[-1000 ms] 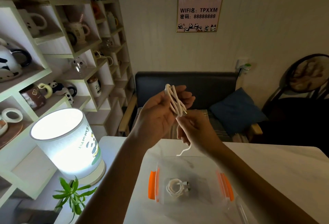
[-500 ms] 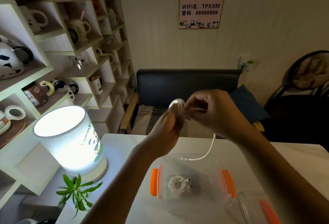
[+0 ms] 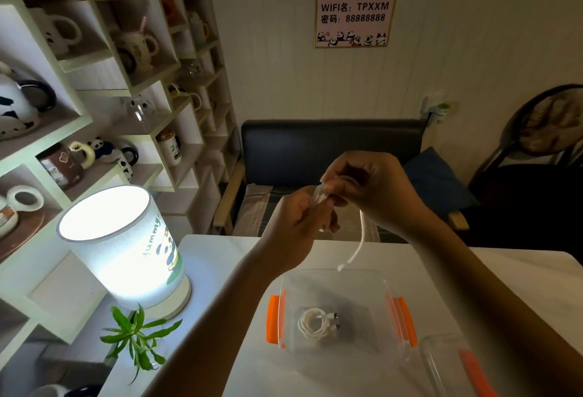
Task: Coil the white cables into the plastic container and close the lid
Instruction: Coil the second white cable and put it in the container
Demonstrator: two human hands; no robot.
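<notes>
A clear plastic container (image 3: 378, 283) with orange clips stands open on the white table, and one coiled white cable (image 3: 317, 324) lies inside it. Above the container, my left hand (image 3: 296, 223) grips a bundle of a second white cable (image 3: 359, 245). My right hand (image 3: 375, 188) pinches the same cable at the bundle, and its loose tail hangs down to just above the container's far rim. The clear lid (image 3: 454, 365) with an orange clip lies on the table at the lower right.
A lit cylindrical lamp (image 3: 123, 245) stands at the table's left edge with a small green plant (image 3: 138, 336) in front of it. Shelves of mugs fill the left wall. A dark sofa (image 3: 331, 147) and a chair (image 3: 542, 150) stand behind the table (image 3: 214, 258).
My right hand has risen from under the bundle to beside it and is wrapping the tail around it. The hanging tail has swung to the right and shortened.
</notes>
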